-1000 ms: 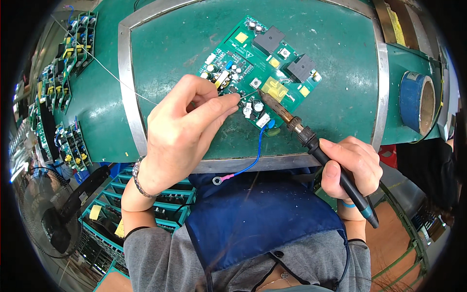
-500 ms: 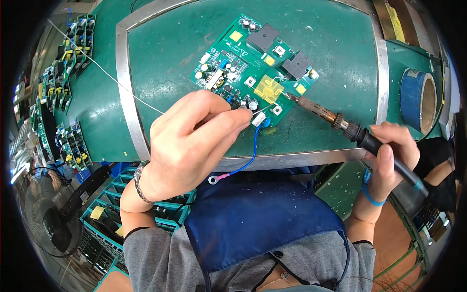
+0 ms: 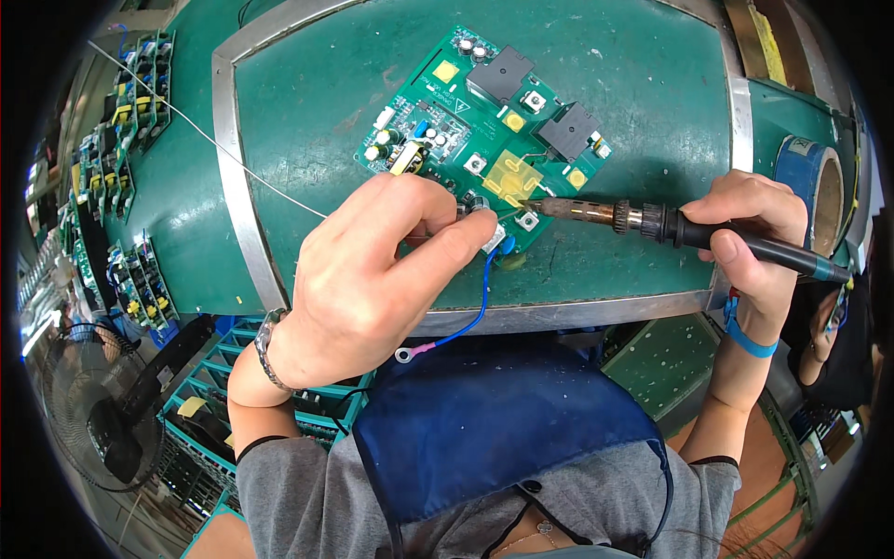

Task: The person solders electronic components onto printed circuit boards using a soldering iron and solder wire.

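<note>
I see my left hand (image 3: 372, 279) resting on the near part of the green work surface (image 3: 307, 112), fingers curled in tight, thumb and forefinger pinched together at the near corner of the green circuit board (image 3: 484, 130). What exactly sits in that pinch I cannot tell; a thin solder wire (image 3: 214, 140) runs in from the far left edge toward those fingers, and a blue lead (image 3: 470, 321) with a ring terminal hangs from the board's near corner over the metal rim (image 3: 577, 312) of the surface. My right hand (image 3: 754, 242) is at the near right edge, closed round the black handle of the soldering iron (image 3: 652, 221), which lies almost level, its tip touching the board just beside a yellow patch near the board's near edge. The board sits tilted in the middle of the surface, a little toward the far side, with two black blocks on its far right part. A blue tape roll (image 3: 805, 186) stands past the right edge. Racks of more boards (image 3: 121, 140) line the left side. A blue apron (image 3: 494, 419) hangs below the near rim
</note>
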`<state>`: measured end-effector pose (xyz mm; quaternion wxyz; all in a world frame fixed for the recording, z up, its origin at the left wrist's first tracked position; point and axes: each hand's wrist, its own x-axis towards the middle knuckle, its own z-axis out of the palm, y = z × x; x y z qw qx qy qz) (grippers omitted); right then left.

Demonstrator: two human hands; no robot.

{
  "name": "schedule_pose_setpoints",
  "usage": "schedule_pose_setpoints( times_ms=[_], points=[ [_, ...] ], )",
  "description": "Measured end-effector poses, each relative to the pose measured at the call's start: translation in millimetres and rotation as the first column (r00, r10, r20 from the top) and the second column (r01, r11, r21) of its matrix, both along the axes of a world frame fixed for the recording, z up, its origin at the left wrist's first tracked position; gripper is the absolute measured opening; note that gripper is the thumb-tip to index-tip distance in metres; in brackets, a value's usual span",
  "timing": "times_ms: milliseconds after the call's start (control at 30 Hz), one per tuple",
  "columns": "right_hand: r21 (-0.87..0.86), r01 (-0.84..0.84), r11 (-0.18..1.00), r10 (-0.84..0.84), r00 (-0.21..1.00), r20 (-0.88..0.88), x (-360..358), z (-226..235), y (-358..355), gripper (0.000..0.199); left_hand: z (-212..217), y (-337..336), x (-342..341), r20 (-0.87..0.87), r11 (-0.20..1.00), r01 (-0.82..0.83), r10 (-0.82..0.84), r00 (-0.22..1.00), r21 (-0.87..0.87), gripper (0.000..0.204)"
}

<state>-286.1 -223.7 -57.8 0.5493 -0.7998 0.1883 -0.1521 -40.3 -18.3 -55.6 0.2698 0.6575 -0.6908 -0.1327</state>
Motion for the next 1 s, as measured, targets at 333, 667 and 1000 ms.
schedule_pose_setpoints(
  times_ms=[333,667,1000],
  points=[
    [-0.122,-0.143,0.982,0.149,0.988,0.046,8,1,-8,0.025,1,-2,4,-0.022,1.0,-0.005,0.005,1.0,0.003,0.03],
    [-0.175,0.095,0.98,-0.068,0.985,0.157,-20,12,14,0.03,7,7,9,-0.003,0.994,-0.101,0.101,0.995,0.033,0.029],
    [-0.212,0.378,0.901,-0.342,0.921,0.188,-55,9,55,0.036,5,0,6,-0.025,1.0,0.005,-0.005,1.0,0.0,0.028]
  ],
)
